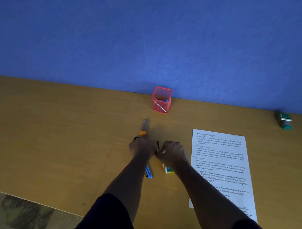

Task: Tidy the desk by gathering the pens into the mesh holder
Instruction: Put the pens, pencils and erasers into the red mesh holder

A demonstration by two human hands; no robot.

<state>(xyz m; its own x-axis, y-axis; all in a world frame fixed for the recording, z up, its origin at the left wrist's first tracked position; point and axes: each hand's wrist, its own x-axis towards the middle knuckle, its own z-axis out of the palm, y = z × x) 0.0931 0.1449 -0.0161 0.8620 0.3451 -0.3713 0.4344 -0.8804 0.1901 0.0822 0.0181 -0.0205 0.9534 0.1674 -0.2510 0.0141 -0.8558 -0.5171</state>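
Observation:
A red mesh holder stands at the back of the wooden desk against the blue wall, with a pen lying slanted inside it. My left hand is closed around a bundle of pens: an orange-banded one with a clear cap sticks out forward, and blue and black ends stick out behind the wrist. My right hand, right beside it, is closed on a thin black pen; a pencil tip shows below that hand.
A printed sheet of paper lies to the right, partly under my right forearm. A small green and yellow object lies by the right wrist. A green and grey stapler-like object sits at the far right back. The desk's front edge runs below.

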